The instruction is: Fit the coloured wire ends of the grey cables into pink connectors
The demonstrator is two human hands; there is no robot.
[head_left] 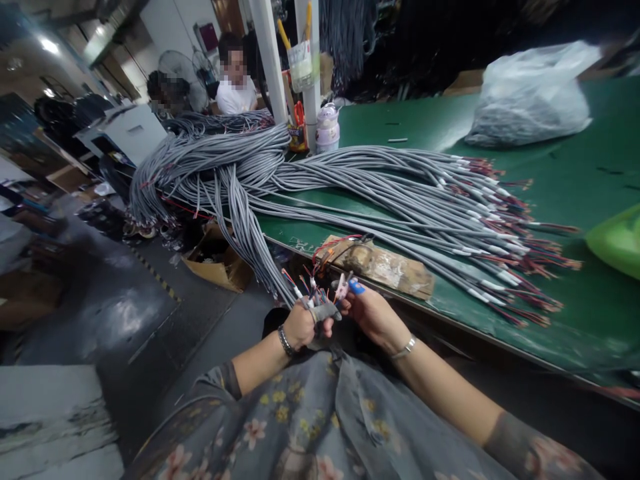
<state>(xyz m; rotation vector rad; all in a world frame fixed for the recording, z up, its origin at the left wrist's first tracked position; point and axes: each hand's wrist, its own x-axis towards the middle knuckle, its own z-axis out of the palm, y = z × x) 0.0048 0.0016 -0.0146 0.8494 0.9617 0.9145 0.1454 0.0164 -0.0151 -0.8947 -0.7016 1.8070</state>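
My left hand [301, 324] is closed round the near end of a bundle of grey cables [245, 230]; thin coloured wires stick out above its fingers. A grey cover wraps its thumb. Close beside it, my right hand [373, 312] is closed in a pinch, with a blue cover [357, 287] on one fingertip. At those fingertips shows a small pale pinkish piece [343, 287] among the wire ends, too small to name. Just beyond the hands, a wooden block [383, 267] wrapped in tape lies at the bench edge, with red and black wires at its left end.
A large pile of grey cables [400, 193] with stripped ends lies across the green bench [425, 120]. A plastic bag [533, 100], a lilac container [327, 127] and a green object [617, 240] rest on it. A cardboard box [217, 260] stands on the floor. A person [235, 93] sits beyond.
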